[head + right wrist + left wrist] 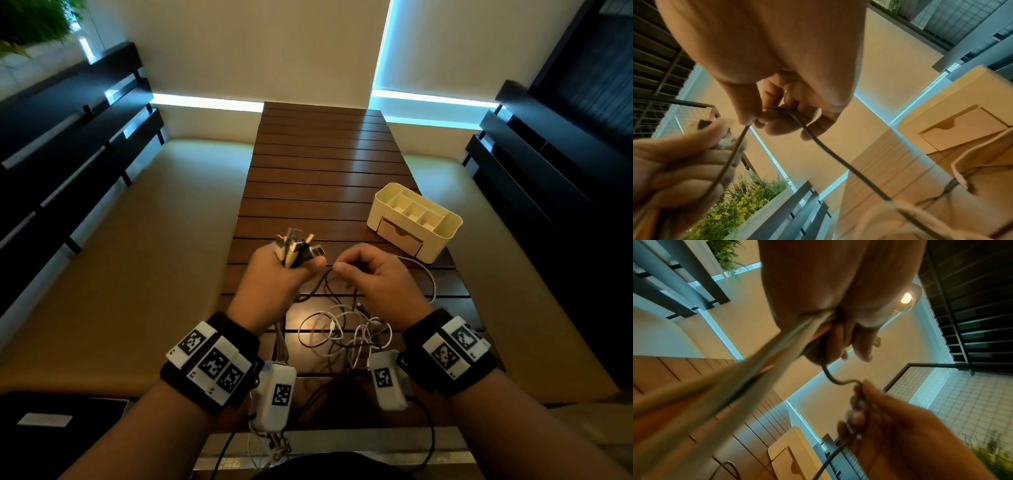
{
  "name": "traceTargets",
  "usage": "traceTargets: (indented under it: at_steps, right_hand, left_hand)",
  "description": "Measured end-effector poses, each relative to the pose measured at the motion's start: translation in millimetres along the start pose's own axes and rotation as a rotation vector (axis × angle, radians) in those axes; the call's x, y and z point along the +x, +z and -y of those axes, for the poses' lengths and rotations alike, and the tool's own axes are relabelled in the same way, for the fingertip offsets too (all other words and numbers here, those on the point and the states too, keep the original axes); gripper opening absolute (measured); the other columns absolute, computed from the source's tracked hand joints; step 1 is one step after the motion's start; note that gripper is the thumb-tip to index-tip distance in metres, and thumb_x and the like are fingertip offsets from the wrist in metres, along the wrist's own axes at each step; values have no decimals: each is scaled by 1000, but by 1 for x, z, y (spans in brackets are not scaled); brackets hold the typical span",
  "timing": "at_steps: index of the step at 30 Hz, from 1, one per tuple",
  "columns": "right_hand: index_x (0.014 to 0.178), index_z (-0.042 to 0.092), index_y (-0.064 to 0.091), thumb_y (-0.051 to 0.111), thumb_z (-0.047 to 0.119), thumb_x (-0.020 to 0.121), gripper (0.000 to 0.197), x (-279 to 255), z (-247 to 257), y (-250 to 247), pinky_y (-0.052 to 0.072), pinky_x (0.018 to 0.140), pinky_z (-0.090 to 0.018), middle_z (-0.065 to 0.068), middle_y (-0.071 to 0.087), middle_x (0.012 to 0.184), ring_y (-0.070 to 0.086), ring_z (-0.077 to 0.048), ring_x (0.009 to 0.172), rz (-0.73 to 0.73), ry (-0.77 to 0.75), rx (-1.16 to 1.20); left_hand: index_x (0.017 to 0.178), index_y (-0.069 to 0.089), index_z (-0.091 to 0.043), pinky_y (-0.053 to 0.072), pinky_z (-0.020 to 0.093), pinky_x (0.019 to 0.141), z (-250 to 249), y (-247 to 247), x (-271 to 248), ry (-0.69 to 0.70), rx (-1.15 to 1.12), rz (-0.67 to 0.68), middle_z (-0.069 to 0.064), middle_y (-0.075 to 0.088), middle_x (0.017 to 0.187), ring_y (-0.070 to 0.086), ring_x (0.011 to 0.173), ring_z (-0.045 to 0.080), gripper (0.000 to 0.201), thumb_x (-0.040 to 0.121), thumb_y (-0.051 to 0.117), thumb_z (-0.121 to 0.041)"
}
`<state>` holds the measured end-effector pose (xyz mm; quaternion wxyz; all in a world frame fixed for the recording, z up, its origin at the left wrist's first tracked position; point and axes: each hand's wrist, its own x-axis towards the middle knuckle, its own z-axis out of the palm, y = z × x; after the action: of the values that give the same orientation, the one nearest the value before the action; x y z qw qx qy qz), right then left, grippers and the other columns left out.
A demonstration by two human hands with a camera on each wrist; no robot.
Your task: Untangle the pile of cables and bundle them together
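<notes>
My left hand [274, 274] grips a bunch of cable plugs [298, 248], their ends sticking up out of the fist; the gathered cords [748, 366] run down past the wrist. My right hand [373, 274] pinches a thin black cable [830, 154] between thumb and fingers, close beside the left hand. That black cable [835, 379] loops from the left fist across to the right fingers. Below both hands a loose tangle of white and dark cables [346, 332] lies on the slatted wooden table [318, 171].
A cream desk organiser [414, 219] with compartments and a small drawer stands on the table to the right, a white cable curving near it. Cushioned benches flank the table, with dark slatted backrests on both sides.
</notes>
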<state>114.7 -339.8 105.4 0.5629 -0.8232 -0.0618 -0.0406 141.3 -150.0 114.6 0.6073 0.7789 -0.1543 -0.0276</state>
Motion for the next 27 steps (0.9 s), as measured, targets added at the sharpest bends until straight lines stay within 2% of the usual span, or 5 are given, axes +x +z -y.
traceTargets:
  at_steps: [7,11,15,24,27]
  right_hand:
    - [91,27,66,63,18,93,10,2,11,0,54,76,-28,1,67,90,62,-16,83,23,-72,-38]
    - [88,24,66,63,20,94,8,0,0,1,51,67,-22,5,63,78,57,-9,70,30,-32,-15]
    - [88,20,67,59,19,97,12,-5,-16,-8,45,62,-16,11,58,72,51,-1,63,-17,41,3]
    - [89,32,66,63,26,95,9,5,-8,-13,51,72,-22,9,67,84,62,-5,77,128,-25,-339]
    - [89,32,65,63,27,95,7,8,-4,-12,50,71,-22,9,66,85,61,-5,78,165,-45,-406]
  left_hand:
    - [72,59,-7,36,39,55,-7,-3,-1,-28,55,173,3,46,60,38,53,17,25,90,68,-21]
    - [69,56,-12,33,33,49,-8,-8,-3,-36,-34,71,-3,40,52,34,46,14,24,89,68,-15]
    - [82,52,11,29,28,47,0,-26,0,-123,-241,-58,-3,33,49,27,43,16,32,87,67,-16]
    - [71,60,-13,37,30,54,-1,-15,1,-69,191,-93,-8,49,53,40,48,8,19,87,69,-10]
    - [89,66,-12,40,34,58,-7,-6,1,-35,225,-68,-3,60,69,51,58,14,6,87,68,-7]
